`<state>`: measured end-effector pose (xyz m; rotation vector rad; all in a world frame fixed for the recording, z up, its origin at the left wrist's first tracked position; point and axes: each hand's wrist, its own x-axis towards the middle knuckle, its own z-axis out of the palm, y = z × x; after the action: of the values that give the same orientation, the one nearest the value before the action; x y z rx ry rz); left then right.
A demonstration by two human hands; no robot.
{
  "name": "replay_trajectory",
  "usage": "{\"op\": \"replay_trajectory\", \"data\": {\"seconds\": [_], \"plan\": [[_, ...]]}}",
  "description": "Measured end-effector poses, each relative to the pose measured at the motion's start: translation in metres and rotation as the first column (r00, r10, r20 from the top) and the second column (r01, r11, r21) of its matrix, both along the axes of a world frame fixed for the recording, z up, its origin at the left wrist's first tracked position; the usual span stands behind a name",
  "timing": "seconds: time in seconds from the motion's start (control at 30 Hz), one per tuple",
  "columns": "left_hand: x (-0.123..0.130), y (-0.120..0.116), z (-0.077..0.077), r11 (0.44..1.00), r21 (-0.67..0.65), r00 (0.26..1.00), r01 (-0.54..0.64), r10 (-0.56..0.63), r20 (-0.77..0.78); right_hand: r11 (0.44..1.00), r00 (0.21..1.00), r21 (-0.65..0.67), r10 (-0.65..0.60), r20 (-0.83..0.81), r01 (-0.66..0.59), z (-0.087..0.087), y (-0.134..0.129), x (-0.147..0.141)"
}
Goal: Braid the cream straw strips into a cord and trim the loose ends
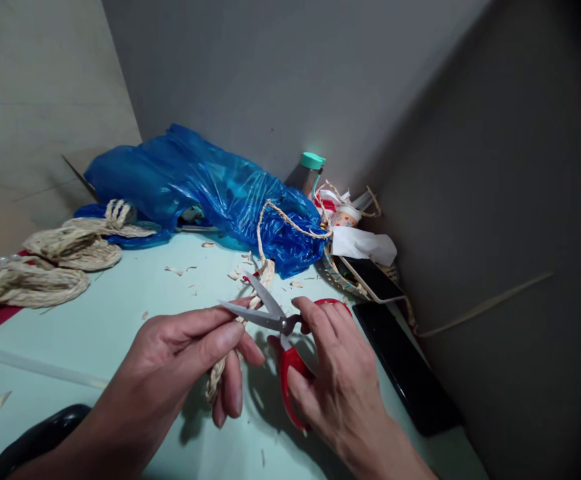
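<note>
My left hand [185, 360] pinches a braided straw strand [214, 380] between thumb and fingers; its lower end hangs below the palm. The strand's upper part rises past the fingertips towards the blue bag. Red-handled scissors [293, 373] are in my right hand [345, 373], thumb in one loop and fingers at the other. Their blades are spread apart, with the strand between or beside them close to my left fingertips; which of these is hard to tell.
Woven straw slippers [30, 283] lie at the left. Behind are a blue plastic bag [210, 180] and a green-lidded bottle [312, 163]. A phone [375, 279] rests on a basket [338, 275], above a long black object [405, 370]. Straw scraps dot the pale table [135, 280].
</note>
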<state>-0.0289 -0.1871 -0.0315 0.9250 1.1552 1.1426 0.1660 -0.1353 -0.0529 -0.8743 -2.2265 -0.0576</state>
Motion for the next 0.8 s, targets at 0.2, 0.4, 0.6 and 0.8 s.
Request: {"op": "replay_trajectory", "data": {"seconds": [0.2,0.4,0.6,0.8], "plan": [[0.002,0.001,0.003,1.0,0.0,0.999,-0.029,0.029,-0.028,0.999,0.998,-0.032,0.034,-0.048,-0.036,-0.001,-0.001,0.002],[0.012,-0.002,0.012,0.992,-0.031,0.99,-0.123,0.121,-0.078,0.998,0.997,-0.04,0.042,-0.071,-0.044,-0.001,0.0,0.002],[0.015,-0.003,0.009,0.983,-0.009,0.979,-0.183,0.181,-0.092,0.999,0.998,0.01,0.042,-0.046,-0.041,0.002,-0.001,0.004],[0.007,-0.001,-0.002,0.985,0.038,0.986,-0.167,0.167,-0.02,0.996,0.997,-0.08,0.02,-0.078,-0.026,0.001,0.001,0.004]]}}
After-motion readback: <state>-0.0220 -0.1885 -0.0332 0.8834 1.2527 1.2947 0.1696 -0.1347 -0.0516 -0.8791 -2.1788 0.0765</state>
